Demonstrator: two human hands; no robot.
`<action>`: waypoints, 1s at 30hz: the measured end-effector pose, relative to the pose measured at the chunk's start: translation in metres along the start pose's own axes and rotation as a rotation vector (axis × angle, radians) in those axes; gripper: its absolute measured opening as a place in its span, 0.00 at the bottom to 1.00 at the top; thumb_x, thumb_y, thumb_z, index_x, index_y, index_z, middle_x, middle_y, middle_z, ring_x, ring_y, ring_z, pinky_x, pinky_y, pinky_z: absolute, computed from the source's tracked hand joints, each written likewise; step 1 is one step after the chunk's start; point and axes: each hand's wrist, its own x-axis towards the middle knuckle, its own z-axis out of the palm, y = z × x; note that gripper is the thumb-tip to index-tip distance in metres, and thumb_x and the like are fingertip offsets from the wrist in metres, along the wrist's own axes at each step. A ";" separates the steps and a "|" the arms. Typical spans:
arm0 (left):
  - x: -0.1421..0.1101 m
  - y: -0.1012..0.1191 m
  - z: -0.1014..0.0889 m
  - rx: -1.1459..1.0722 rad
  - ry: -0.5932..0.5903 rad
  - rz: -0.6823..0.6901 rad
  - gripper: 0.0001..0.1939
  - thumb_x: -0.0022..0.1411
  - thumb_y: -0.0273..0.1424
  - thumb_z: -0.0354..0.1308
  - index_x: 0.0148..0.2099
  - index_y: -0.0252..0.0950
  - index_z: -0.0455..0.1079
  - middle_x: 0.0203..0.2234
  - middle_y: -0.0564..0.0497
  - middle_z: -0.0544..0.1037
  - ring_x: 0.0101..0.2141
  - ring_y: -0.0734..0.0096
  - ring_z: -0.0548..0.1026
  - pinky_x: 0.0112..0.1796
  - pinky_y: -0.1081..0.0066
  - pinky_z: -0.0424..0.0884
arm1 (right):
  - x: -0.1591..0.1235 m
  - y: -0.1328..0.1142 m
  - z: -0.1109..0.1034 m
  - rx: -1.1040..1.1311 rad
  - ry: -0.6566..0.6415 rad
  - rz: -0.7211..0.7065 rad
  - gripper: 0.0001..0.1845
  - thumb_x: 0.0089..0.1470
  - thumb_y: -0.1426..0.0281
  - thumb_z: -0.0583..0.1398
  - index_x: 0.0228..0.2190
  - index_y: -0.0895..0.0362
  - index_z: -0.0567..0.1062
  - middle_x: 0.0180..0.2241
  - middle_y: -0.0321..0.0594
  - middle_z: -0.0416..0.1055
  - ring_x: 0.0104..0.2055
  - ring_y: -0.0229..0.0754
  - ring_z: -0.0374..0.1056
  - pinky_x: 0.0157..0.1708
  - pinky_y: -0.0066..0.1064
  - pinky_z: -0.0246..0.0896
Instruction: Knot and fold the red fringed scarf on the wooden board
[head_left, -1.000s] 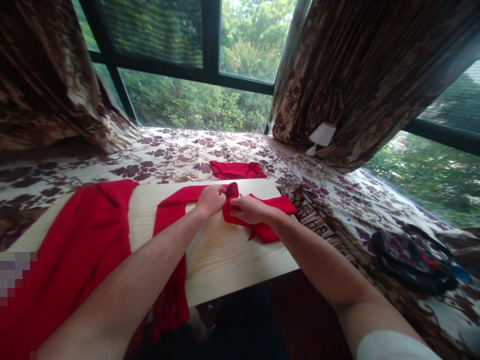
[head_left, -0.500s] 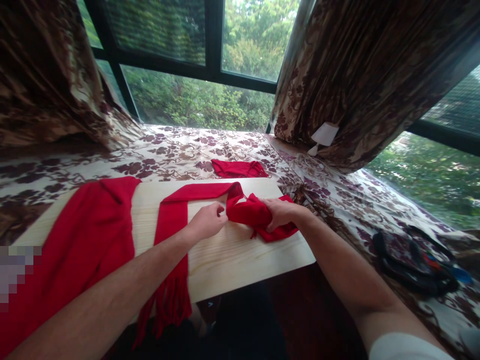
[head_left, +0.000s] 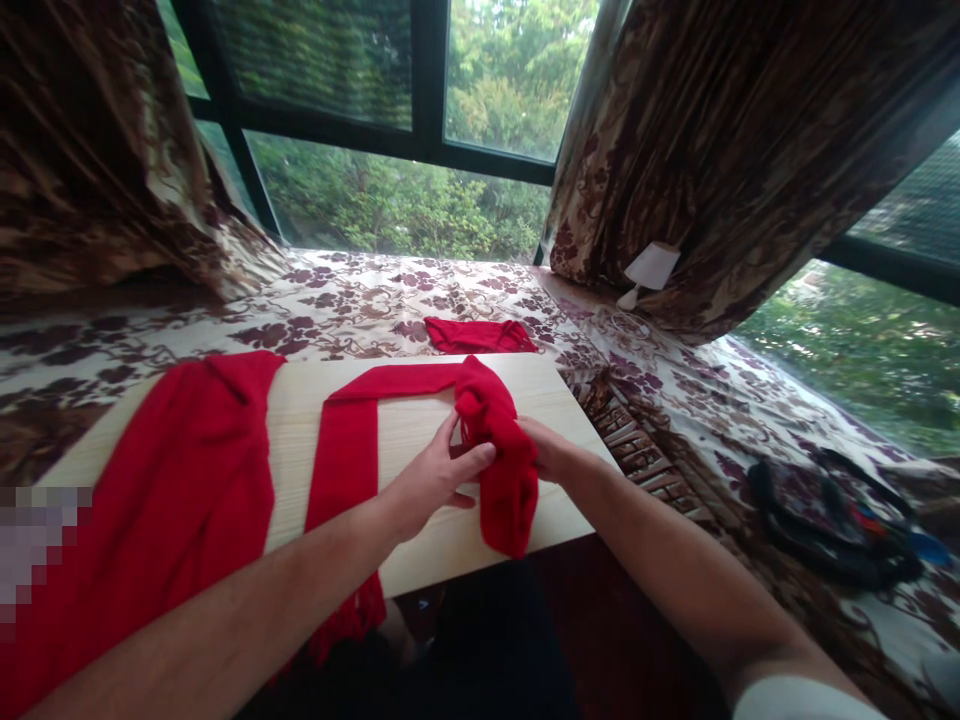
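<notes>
A long red scarf [head_left: 343, 455] lies on the pale wooden board, turning a corner at its far left and hanging its fringe over the near edge. Its right-hand end is a bunched, folded bundle [head_left: 508, 490]. My right hand [head_left: 551, 450] grips this bundle from the right, its fingers partly hidden behind the cloth. At the bundle's left side is my left hand [head_left: 439, 480], thumb and fingers apart, the fingertips at or touching the cloth. More red cloth [head_left: 199, 450] spreads over the board's left part and past its near edge.
The wooden board [head_left: 427, 545] has a floral-covered surface [head_left: 360, 290] behind it. There lies a folded red cloth [head_left: 480, 336]. A small white lamp [head_left: 651, 266] stands by the curtain [head_left: 675, 130]; a dark bag [head_left: 825, 525] lies at right.
The scarf bundle has turned from lying sideways to pointing toward me, and moved left. My right hand moved left with it. My left hand went from a pinch to spread fingers.
</notes>
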 end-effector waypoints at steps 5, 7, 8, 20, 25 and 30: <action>-0.007 -0.006 -0.004 -0.041 0.181 0.162 0.53 0.46 0.31 0.72 0.70 0.44 0.50 0.51 0.44 0.77 0.46 0.57 0.78 0.46 0.62 0.76 | -0.006 -0.012 0.021 0.148 -0.251 0.014 0.25 0.57 0.48 0.58 0.38 0.57 0.78 0.32 0.42 0.77 0.30 0.41 0.71 0.27 0.29 0.67; -0.007 -0.007 -0.011 -0.036 0.206 0.122 0.47 0.44 0.27 0.68 0.66 0.41 0.57 0.43 0.48 0.80 0.40 0.58 0.80 0.41 0.63 0.77 | -0.007 -0.023 0.011 0.012 -0.393 0.034 0.30 0.57 0.44 0.57 0.35 0.59 0.79 0.33 0.45 0.78 0.29 0.40 0.72 0.25 0.27 0.65; -0.007 -0.007 -0.014 -0.036 0.208 0.095 0.43 0.44 0.26 0.66 0.64 0.39 0.60 0.38 0.49 0.80 0.37 0.60 0.80 0.38 0.64 0.77 | -0.007 -0.028 0.003 -0.073 -0.457 0.049 0.32 0.56 0.43 0.57 0.33 0.60 0.79 0.33 0.46 0.78 0.27 0.39 0.71 0.23 0.26 0.64; -0.011 0.030 -0.046 0.361 0.207 0.102 0.36 0.45 0.27 0.59 0.60 0.39 0.68 0.36 0.51 0.81 0.28 0.65 0.78 0.28 0.70 0.73 | 0.101 -0.013 -0.055 -0.402 0.476 -0.124 0.32 0.48 0.68 0.66 0.56 0.61 0.72 0.35 0.43 0.77 0.27 0.36 0.68 0.26 0.26 0.61; -0.026 0.045 -0.049 0.637 0.322 0.371 0.30 0.45 0.28 0.59 0.54 0.42 0.75 0.50 0.50 0.78 0.50 0.56 0.75 0.51 0.64 0.72 | 0.123 -0.005 -0.036 -0.147 0.371 -0.129 0.41 0.46 0.76 0.64 0.62 0.57 0.65 0.27 0.33 0.73 0.23 0.33 0.63 0.27 0.26 0.61; -0.045 0.043 -0.066 0.642 0.394 0.258 0.28 0.45 0.31 0.62 0.53 0.45 0.75 0.46 0.51 0.80 0.46 0.55 0.77 0.43 0.67 0.76 | 0.131 0.006 -0.033 0.085 0.482 -0.048 0.31 0.44 0.81 0.58 0.52 0.59 0.74 0.21 0.31 0.68 0.20 0.34 0.60 0.24 0.25 0.61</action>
